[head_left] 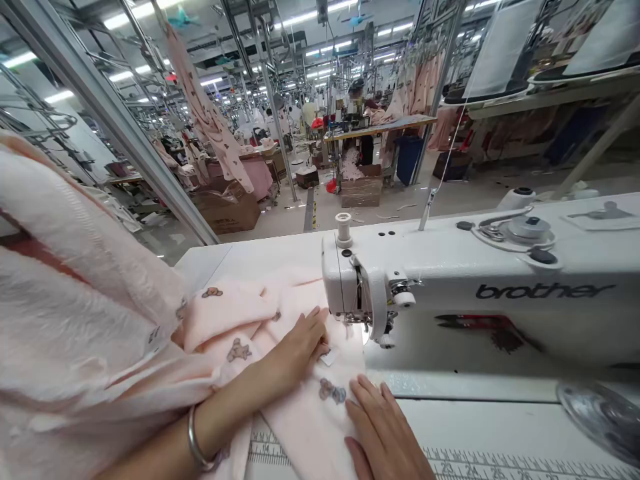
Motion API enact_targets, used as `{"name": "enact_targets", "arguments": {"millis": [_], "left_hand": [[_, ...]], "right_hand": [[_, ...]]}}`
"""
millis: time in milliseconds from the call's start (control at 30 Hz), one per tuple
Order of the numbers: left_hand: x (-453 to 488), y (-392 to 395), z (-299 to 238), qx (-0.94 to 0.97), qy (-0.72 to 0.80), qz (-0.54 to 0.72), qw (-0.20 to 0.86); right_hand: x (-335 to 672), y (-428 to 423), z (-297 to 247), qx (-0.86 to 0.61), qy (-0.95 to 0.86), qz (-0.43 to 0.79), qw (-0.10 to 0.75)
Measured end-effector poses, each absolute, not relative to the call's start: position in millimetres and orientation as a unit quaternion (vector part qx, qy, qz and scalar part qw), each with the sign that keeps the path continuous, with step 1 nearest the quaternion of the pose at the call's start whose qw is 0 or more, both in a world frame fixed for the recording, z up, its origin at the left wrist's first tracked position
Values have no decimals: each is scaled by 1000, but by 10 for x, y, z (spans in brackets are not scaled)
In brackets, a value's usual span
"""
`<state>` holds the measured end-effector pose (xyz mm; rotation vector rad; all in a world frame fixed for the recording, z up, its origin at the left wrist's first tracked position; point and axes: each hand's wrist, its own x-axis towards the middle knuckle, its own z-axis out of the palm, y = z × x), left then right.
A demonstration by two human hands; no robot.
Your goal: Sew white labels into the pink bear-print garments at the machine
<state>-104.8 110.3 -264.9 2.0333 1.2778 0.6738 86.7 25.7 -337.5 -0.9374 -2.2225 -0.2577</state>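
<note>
A pale pink fleece garment (235, 320) printed with small bears lies on the white sewing table (500, 433) and is bunched high at the left. My left hand (295, 350) rests on the fabric just left of the needle area, fingers curled over a small white label (329, 358). My right hand (383, 430) lies flat on the fabric's near edge, fingers stretched out toward the presser foot (357, 320). A white Brother sewing machine (480, 287) stands across the right half of the table.
A ruler strip (450, 467) runs along the table's near edge. A slanted metal post (115, 120) rises at the left. Beyond are the factory aisle, cardboard boxes (227, 207), hanging pink garments (210, 113) and other workstations with people far back.
</note>
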Motion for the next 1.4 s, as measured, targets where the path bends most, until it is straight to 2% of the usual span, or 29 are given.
{"name": "enact_targets", "arguments": {"millis": [100, 267, 333, 400, 467, 633, 700, 867, 1067, 1400], "left_hand": [[-1057, 1042, -2655, 753, 493, 276, 337], [-860, 1071, -2358, 761, 549, 214, 271], [-785, 1108, -2306, 718, 577, 202, 332], [-740, 1136, -2361, 667, 580, 197, 425], [-723, 1148, -2484, 633, 581, 205, 469], [-741, 1132, -2693, 643, 604, 200, 425], [-745, 1134, -2701, 633, 606, 198, 438], [-727, 1165, -2720, 580, 607, 215, 500], [-710, 1180, -2746, 596, 624, 188, 469], [-702, 1192, -2663, 603, 627, 162, 467]], "right_hand": [[831, 295, -3290, -390, -846, -49, 360], [777, 412, -3150, -529, -781, -5, 332], [806, 427, -3152, -537, -786, -7, 306], [839, 407, -3191, -534, -784, -7, 316], [855, 366, -3251, -538, -774, -15, 333], [834, 309, -3372, -542, -767, -61, 337], [830, 316, -3383, -542, -767, -65, 337], [849, 331, -3380, -553, -767, -60, 320], [858, 296, -3374, -557, -777, -44, 290], [815, 270, -3309, -577, -763, -1, 291]]}}
